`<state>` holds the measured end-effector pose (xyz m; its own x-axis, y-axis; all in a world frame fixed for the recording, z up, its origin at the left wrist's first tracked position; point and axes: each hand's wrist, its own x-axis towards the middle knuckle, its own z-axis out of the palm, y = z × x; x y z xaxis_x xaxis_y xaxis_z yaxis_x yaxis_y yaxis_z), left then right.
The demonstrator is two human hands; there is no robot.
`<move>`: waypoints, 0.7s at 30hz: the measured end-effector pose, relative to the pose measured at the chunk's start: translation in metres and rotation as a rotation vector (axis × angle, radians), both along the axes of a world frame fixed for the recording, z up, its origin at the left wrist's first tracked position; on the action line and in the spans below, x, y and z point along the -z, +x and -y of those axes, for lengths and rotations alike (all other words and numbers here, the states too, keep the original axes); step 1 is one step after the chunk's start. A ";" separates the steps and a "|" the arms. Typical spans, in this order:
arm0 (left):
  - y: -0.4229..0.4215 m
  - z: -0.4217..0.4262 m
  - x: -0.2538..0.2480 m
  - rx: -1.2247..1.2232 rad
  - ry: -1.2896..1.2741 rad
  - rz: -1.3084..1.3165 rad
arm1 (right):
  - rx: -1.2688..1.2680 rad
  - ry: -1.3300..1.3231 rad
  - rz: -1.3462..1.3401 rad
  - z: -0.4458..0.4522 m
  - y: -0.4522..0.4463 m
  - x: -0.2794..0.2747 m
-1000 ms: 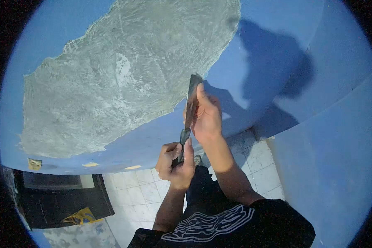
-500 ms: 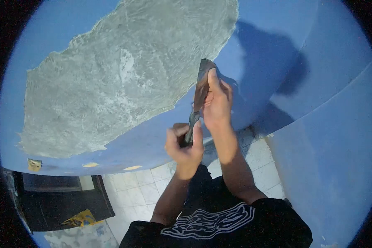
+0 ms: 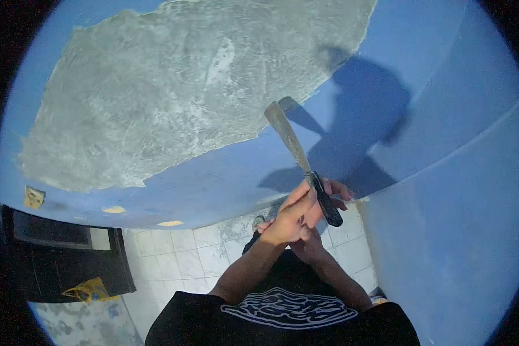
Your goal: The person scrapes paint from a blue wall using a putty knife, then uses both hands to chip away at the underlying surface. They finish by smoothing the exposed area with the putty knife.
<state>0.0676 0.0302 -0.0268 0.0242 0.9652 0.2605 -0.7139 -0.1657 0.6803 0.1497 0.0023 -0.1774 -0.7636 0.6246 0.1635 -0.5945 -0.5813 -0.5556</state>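
Note:
A putty knife (image 3: 288,135) with a flat metal blade and a black handle is held in front of the wall. Its blade points up and left, and the tip overlaps the lower edge of the grey patch (image 3: 173,92). My left hand (image 3: 291,216) is at the handle, with fingers showing behind it on the right. Close against that hand, my right hand (image 3: 308,239) is mostly hidden behind it. The overlap makes it hard to tell which fingertips belong to which hand.
Blue wall (image 3: 213,179) surrounds the rough grey patch, and another blue wall (image 3: 455,248) stands on the right. Lower left are a dark piece of furniture (image 3: 69,259) and a yellow plastic piece (image 3: 89,289). White floor tiles (image 3: 173,259) lie below.
The putty knife has swung its blade to the left and its handle down to the right. My right hand has come off the blade and down beside my left hand. The view has shifted.

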 end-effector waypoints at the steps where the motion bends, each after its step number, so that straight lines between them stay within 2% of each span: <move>1: 0.000 0.002 -0.002 -0.010 0.011 -0.001 | -0.010 0.011 -0.001 -0.003 0.003 -0.025; 3: 0.000 0.008 -0.004 -0.118 0.040 -0.410 | 0.062 0.613 0.444 -0.006 0.013 -0.094; 4: 0.003 0.010 -0.004 -0.130 0.045 -0.407 | 0.052 0.624 0.443 -0.002 0.011 -0.075; 5: 0.006 0.011 -0.002 -0.096 0.014 -0.257 | 0.095 0.319 0.340 0.001 0.007 -0.038; 6: 0.010 0.011 0.000 -0.064 -0.013 -0.108 | 0.133 0.017 0.235 0.000 0.002 -0.036; 7: 0.012 0.012 0.002 -0.032 -0.037 0.041 | 0.117 0.030 0.237 0.000 0.004 -0.036; 12: 0.007 0.024 0.005 -0.049 0.001 0.021 | 0.186 0.120 0.256 0.010 0.010 -0.085; 14: 0.008 0.030 0.008 -0.089 -0.005 -0.011 | 0.144 0.140 0.197 0.006 0.006 -0.081; 15: 0.011 0.030 0.015 -0.110 0.049 0.059 | 0.120 0.147 0.146 0.005 0.003 -0.076; 16: 0.012 0.031 0.019 -0.128 0.103 0.129 | 0.111 0.153 0.141 0.006 0.001 -0.034; 17: 0.009 0.035 0.016 -0.136 0.110 0.125 | 0.099 -0.187 0.300 0.009 -0.002 0.032; 18: 0.006 0.040 0.012 -0.101 0.053 0.075 | 0.086 -0.530 0.457 0.011 -0.005 0.068; 19: 0.004 0.044 0.010 -0.063 -0.005 0.025 | 0.084 -0.526 0.455 0.013 -0.005 0.033; 20: 0.005 0.043 0.017 -0.064 -0.001 0.023 | 0.027 -0.405 0.341 0.018 -0.004 -0.041; 21: 0.007 0.040 0.022 -0.099 0.118 0.077 | -0.029 -0.284 0.227 0.021 -0.004 -0.081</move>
